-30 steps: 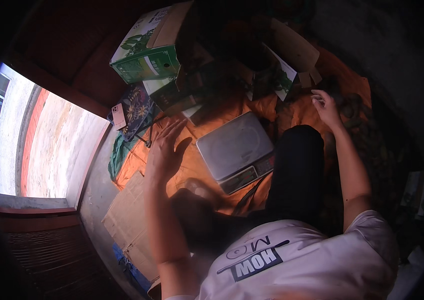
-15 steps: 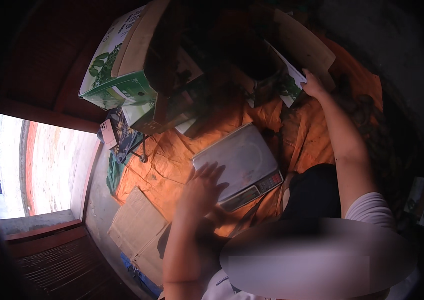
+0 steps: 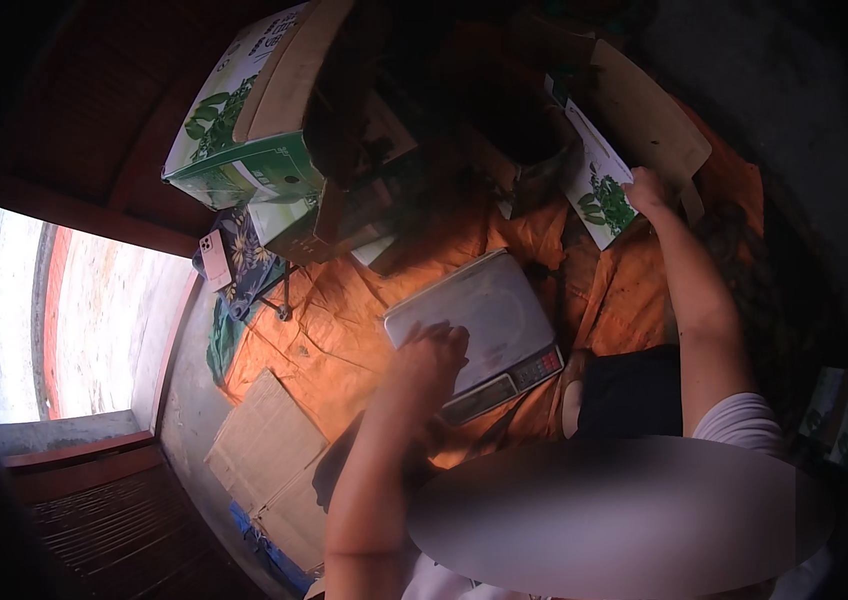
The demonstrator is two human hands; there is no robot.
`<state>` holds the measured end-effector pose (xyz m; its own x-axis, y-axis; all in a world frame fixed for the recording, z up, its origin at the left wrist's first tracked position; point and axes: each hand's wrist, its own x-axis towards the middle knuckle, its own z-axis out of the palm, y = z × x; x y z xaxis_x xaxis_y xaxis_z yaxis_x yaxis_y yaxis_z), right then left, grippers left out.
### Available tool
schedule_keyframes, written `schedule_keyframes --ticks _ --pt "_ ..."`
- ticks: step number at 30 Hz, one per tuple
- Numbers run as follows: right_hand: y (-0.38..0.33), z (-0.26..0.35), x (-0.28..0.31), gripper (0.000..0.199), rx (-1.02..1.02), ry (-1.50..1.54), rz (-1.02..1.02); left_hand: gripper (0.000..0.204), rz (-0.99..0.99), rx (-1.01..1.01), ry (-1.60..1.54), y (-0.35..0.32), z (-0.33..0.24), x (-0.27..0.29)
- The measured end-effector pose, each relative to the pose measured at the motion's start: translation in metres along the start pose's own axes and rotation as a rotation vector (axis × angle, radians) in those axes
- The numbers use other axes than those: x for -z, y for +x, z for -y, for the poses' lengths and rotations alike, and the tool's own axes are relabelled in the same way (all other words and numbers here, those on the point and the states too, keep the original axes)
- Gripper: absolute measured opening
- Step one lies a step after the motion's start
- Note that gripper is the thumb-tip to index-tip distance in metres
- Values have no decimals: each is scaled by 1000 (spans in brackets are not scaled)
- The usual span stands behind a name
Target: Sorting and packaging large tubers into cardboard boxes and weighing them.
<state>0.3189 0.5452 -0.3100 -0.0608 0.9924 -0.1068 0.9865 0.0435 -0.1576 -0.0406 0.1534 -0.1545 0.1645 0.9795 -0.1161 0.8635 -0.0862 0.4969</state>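
Observation:
My right hand (image 3: 650, 192) is closed on the edge of an open cardboard box (image 3: 599, 180), white with green leaves printed on its side. The box stands at the far right with a brown flap (image 3: 656, 115) folded out, and its inside is dark. Over the left part of a digital scale (image 3: 494, 310) is my left hand (image 3: 432, 358), its fingers drawn together and curled. Nothing shows in that hand. The scale has a pale flat plate, with a display and keys along its near edge.
An orange sheet (image 3: 334, 320) covers the ground. A larger green-and-white carton (image 3: 244, 150) lies at the far left, beside a pink phone (image 3: 214, 260) on dark flowered cloth. Flattened cardboard (image 3: 269, 435) lies near left. More leaf-printed boxes (image 3: 844, 420) are at the right.
My right hand and the box have shifted, and more of the box's printed side shows. My left hand's fingers, spread before, have drawn together and moved slightly right over the scale.

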Motion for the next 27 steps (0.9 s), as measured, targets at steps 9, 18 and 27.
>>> schedule_keyframes --ticks 9,18,27 --pt "-149 -96 133 22 120 -332 -38 32 -53 -8 6 -6 -8 6" --pt "-269 -134 220 23 610 -306 -152 53 -340 -19 -121 -6 -17 5" --pt "-294 -6 195 11 1061 -184 -14 81 -526 240 -192 -39 48 3"
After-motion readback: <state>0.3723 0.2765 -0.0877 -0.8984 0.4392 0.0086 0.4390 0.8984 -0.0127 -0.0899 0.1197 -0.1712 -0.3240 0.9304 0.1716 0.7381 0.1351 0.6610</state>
